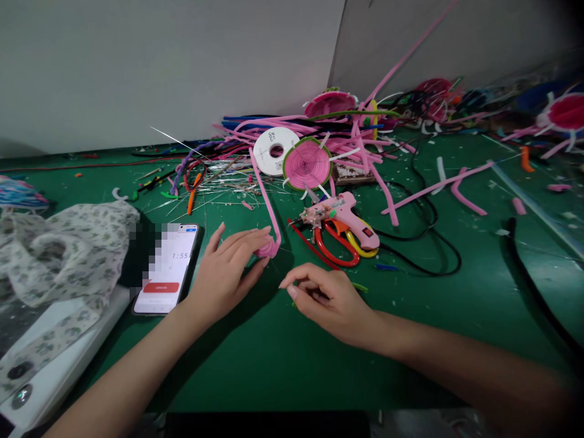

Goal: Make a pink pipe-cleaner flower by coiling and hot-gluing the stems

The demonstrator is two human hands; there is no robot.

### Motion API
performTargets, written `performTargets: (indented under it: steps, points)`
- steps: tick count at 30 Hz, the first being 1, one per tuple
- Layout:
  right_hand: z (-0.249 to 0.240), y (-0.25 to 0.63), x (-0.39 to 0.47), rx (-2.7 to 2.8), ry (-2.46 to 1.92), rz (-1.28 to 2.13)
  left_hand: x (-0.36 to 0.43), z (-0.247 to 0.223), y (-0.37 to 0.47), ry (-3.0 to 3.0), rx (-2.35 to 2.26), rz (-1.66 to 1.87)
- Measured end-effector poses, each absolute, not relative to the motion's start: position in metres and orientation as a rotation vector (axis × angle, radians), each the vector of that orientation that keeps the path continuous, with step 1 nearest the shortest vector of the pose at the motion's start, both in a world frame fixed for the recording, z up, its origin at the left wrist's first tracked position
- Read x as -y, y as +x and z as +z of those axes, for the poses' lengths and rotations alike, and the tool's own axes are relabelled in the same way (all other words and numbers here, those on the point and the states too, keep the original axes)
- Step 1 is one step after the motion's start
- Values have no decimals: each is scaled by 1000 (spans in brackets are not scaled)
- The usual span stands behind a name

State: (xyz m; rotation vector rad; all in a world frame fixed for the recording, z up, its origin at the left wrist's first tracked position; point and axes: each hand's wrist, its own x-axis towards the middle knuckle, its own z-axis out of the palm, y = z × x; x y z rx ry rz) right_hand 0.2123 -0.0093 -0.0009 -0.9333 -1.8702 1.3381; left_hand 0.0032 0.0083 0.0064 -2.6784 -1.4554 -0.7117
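Between the thumb and fingers of my left hand [232, 258] is a small coil of pink pipe cleaner [267, 246]. Its loose end [267, 198] bends at the coil and runs up toward the back of the table. My right hand [326, 301] hovers to the right of the coil, apart from it, with curled fingers and the thumb close to the index fingertip; I see nothing in its pinch. A bit of green pipe cleaner [360, 287] shows from behind that hand. Beyond it lies a pink glue gun [337, 216] on top of scissors with red and yellow handles [340, 255].
A phone [166, 274] lies left of my left hand, near a patterned cloth [68, 261]. Farther back are a pink spiral disc with green rim [308, 163], a white spool [264, 152] and heaped pipe cleaners [292, 125]. A black cable [431, 267] loops at right.
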Motion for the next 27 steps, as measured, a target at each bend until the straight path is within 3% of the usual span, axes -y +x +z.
performTargets:
  steps: [27]
  points:
    - [-2, 210, 8, 1850, -989, 1194, -8, 4, 2, -2672, 1434, -725]
